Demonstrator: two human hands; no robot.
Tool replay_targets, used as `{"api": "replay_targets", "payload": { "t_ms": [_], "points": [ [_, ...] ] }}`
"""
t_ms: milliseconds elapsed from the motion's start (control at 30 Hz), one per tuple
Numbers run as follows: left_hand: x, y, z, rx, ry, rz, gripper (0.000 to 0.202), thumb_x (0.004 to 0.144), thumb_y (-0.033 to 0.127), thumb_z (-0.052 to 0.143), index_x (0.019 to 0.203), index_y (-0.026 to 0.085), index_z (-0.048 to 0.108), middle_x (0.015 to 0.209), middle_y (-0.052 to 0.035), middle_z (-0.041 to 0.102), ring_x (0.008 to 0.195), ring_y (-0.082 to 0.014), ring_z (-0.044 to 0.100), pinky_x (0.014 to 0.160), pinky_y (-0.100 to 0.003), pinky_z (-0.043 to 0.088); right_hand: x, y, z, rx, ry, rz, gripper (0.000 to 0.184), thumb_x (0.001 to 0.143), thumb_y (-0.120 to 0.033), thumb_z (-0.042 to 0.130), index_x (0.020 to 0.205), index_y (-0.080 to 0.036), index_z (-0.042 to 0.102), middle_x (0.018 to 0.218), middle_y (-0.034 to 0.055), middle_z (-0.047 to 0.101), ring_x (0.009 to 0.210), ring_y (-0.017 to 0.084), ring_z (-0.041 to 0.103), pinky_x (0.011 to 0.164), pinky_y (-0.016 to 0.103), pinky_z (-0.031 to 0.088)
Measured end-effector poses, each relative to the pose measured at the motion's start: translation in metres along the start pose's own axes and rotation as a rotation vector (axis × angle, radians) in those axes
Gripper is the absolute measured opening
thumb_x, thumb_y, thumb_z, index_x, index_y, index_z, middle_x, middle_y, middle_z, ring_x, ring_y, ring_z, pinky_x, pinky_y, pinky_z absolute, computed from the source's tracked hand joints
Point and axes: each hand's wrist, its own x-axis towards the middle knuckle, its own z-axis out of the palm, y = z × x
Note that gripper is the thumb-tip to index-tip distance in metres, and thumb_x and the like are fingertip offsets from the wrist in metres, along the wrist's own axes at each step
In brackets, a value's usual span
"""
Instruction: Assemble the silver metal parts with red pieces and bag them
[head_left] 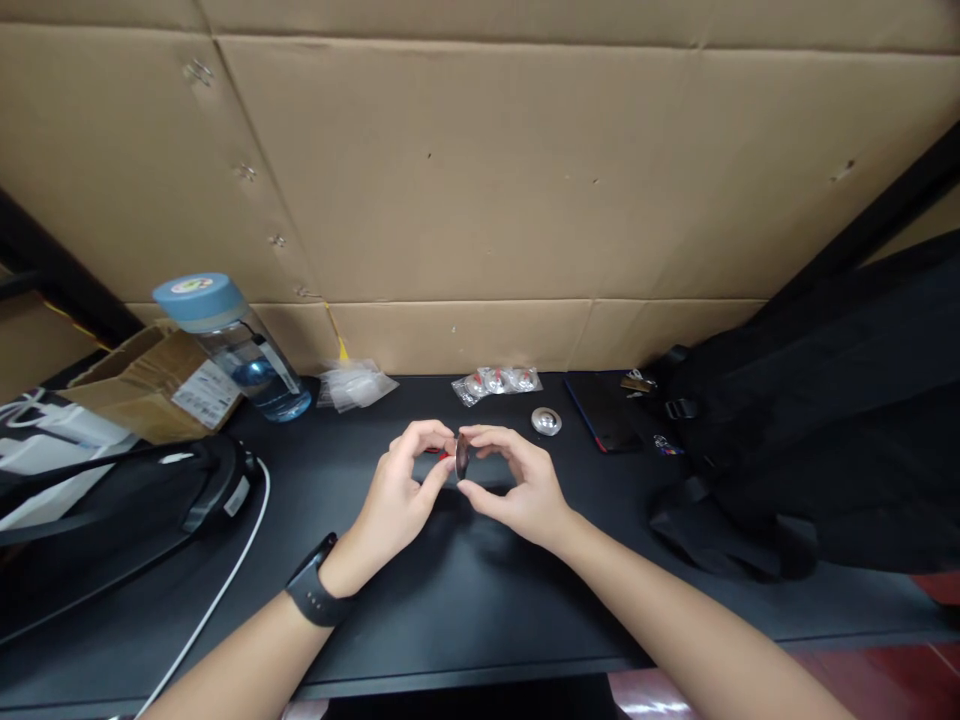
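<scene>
"If the dark disc (462,458) is above the bench (450,620), what holds it?"
"The left hand (400,488) and the right hand (534,488), pinching it upright between them. A silver disc (546,421) lies beyond, to the right."

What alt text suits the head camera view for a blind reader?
A left hand and right hand hold a small disc on edge above a black table. Beyond lie shiny packets and a silvery round piece; a blue-lidded bottle is left, a black bag right.
</scene>
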Motion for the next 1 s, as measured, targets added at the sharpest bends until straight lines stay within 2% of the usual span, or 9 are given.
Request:
{"api": "replay_targets", "payload": {
  "t_ms": [167, 233, 400, 600, 800, 933, 1000],
  "points": [
    [-0.004, 0.0039, -0.0013, 0.163, 0.004, 0.018, 0.018, 0.095, 0.02, 0.059, 0.111, 0.026, 0.054, 0.119, -0.0069, 0.07, 0.118, -0.0232, 0.066, 0.103, -0.043, 0.049, 0.0013, -0.0073, -0.0019, -0.046, -0.022, -0.077, 0.036, 0.079, -0.022, 0.082, 0.111, -0.027, 0.066, 0.124, 0.009, 0.074, 0.113, 0.026, 0.072, 0.1, 0.042, 0.058],
    [-0.005, 0.0055, -0.0018, 0.206, 0.013, 0.028, 0.018, 0.094, 0.018, 0.058, 0.108, 0.026, 0.051, 0.122, -0.0084, 0.069, 0.123, -0.0245, 0.064, 0.103, -0.045, 0.047, 0.0017, -0.0094, -0.0018, -0.057, -0.03, -0.076, 0.033, 0.079, -0.025, 0.082, 0.108, -0.027, 0.067, 0.122, 0.0093, 0.074, 0.111, 0.026, 0.073, 0.099, 0.042, 0.058],
    [-0.0055, 0.0084, -0.0007, 0.281, 0.038, 0.052, 0.017, 0.093, 0.019, 0.056, 0.106, 0.025, 0.046, 0.117, -0.0087, 0.071, 0.121, -0.0254, 0.065, 0.101, -0.045, 0.044, 0.0029, -0.0106, -0.0018, -0.076, -0.029, -0.03, 0.03, 0.081, -0.03, 0.082, 0.106, -0.026, 0.068, 0.117, 0.0095, 0.076, 0.108, 0.026, 0.073, 0.092, 0.04, 0.061],
    [-0.0074, 0.0078, 0.0012, 0.444, 0.057, 0.132, 0.02, 0.092, 0.016, 0.054, 0.109, 0.023, 0.047, 0.12, -0.0097, 0.071, 0.119, -0.0274, 0.066, 0.096, -0.044, 0.039, 0.004, -0.0099, -0.001, -0.112, -0.041, -0.059, 0.029, 0.08, -0.027, 0.082, 0.105, -0.027, 0.067, 0.118, 0.0088, 0.075, 0.108, 0.026, 0.073, 0.094, 0.042, 0.06],
    [-0.0062, 0.0071, 0.0017, 0.363, 0.061, 0.129, 0.02, 0.093, 0.015, 0.054, 0.109, 0.024, 0.048, 0.117, -0.0076, 0.071, 0.115, -0.0239, 0.068, 0.097, -0.042, 0.043, 0.0025, -0.0074, 0.0001, -0.109, -0.029, -0.011, 0.033, 0.08, -0.026, 0.081, 0.11, -0.027, 0.068, 0.12, 0.0089, 0.074, 0.101, 0.024, 0.073, 0.083, 0.037, 0.062],
    [-0.0077, 0.0039, 0.0025, 0.265, 0.074, 0.116, 0.017, 0.095, 0.017, 0.056, 0.109, 0.024, 0.05, 0.116, -0.0086, 0.071, 0.116, -0.0238, 0.068, 0.098, -0.041, 0.05, 0.0007, -0.007, 0.0001, -0.07, -0.038, 0.04, 0.032, 0.082, -0.028, 0.08, 0.111, -0.027, 0.068, 0.123, 0.0088, 0.073, 0.103, 0.024, 0.072, 0.084, 0.037, 0.061],
    [-0.0087, 0.0016, 0.0027, 0.202, 0.086, 0.119, 0.018, 0.095, 0.02, 0.058, 0.111, 0.025, 0.05, 0.111, -0.0077, 0.071, 0.109, -0.0219, 0.071, 0.094, -0.038, 0.054, -0.001, -0.0058, 0.0005, -0.037, -0.031, 0.062, 0.032, 0.082, -0.028, 0.08, 0.112, -0.026, 0.068, 0.124, 0.0091, 0.072, 0.105, 0.024, 0.072, 0.085, 0.037, 0.061]
  ]
}}
